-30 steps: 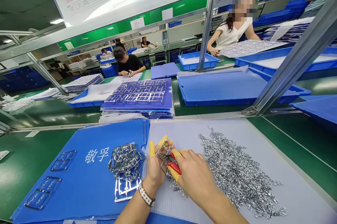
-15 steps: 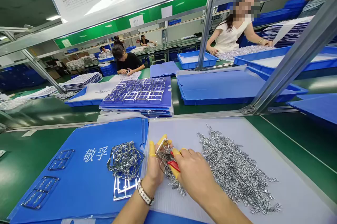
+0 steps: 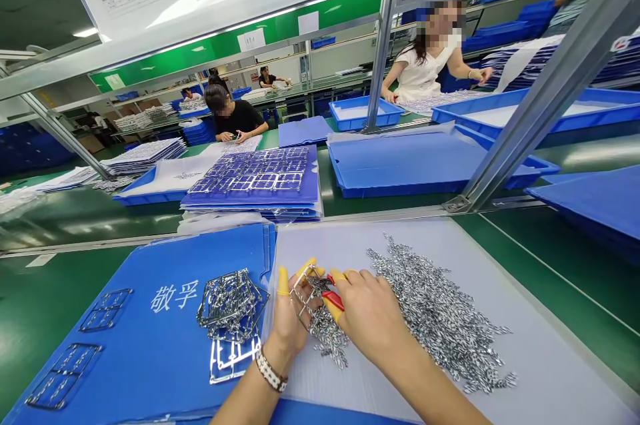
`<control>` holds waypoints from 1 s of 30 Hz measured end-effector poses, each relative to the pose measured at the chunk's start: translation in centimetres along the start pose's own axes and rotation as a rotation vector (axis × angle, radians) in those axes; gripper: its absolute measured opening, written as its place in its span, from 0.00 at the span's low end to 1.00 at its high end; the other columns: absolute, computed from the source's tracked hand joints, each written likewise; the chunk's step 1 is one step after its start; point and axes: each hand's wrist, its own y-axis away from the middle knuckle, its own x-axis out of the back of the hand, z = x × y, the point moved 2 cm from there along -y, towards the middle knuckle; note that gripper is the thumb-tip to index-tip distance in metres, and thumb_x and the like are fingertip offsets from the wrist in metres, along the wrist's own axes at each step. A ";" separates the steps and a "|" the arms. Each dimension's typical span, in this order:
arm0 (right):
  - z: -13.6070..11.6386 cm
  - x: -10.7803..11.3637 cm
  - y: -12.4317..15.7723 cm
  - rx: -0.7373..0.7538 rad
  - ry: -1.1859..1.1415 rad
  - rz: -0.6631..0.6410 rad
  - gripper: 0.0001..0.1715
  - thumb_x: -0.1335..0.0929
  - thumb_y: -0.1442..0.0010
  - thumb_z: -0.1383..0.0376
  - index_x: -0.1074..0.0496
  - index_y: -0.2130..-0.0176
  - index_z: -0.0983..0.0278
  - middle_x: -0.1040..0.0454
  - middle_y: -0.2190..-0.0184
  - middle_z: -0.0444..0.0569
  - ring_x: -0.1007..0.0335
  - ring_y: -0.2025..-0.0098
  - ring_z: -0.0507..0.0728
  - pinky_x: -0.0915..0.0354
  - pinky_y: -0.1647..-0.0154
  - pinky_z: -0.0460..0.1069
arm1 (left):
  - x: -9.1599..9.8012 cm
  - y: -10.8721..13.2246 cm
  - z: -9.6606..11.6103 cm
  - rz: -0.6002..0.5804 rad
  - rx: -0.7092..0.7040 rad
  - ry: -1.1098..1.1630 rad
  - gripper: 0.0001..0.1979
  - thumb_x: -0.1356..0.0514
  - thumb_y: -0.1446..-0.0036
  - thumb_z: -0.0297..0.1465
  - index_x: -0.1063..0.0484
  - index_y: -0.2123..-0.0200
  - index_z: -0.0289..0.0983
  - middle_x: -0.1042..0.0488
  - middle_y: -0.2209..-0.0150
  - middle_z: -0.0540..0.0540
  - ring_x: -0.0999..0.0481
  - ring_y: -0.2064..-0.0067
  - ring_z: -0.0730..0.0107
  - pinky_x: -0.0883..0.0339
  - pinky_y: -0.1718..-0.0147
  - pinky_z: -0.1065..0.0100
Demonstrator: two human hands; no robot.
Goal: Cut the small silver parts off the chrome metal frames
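Two hands meet over the left part of a grey corrugated plastic sheet near the close edge of the green surface. The left hand, with a beaded band at its wrist, pinches a small metal wire frame between its yellow-capped fingers, closed tightly on it. The right hand curls around red-handled pliers, its fingers shut on the grip; the pliers' nose is hidden among the metal at the frame. Twisted silver metal pieces hang from the frame towards the sheet, just beside a large heap of similar pieces spread across its middle. Just left of the hands, a blue corrugated folder printed with two characters carries a tangle of metal frames, with a flat metal frame just below it. Beyond the surface's far edge sits a stack of blue boards, and two co-workers work farther off.
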 end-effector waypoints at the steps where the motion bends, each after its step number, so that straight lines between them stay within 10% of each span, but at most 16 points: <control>1: 0.0 0.1 0.0 0.000 -0.001 0.001 0.13 0.34 0.39 0.61 0.29 0.54 0.62 0.25 0.63 0.52 0.31 0.59 0.62 0.45 0.62 0.54 | 0.1 0.0 0.0 0.000 -0.005 -0.006 0.31 0.53 0.39 0.51 0.26 0.50 0.34 0.24 0.53 0.38 0.29 0.49 0.55 0.33 0.56 0.62; 30: 0.7 0.6 0.9 0.004 -0.001 -0.003 0.14 0.33 0.40 0.61 0.28 0.54 0.62 0.24 0.65 0.51 0.30 0.60 0.62 0.44 0.64 0.53 | 0.0 0.1 0.2 0.013 0.004 -0.001 0.29 0.51 0.40 0.50 0.25 0.52 0.34 0.24 0.53 0.37 0.28 0.49 0.53 0.33 0.56 0.60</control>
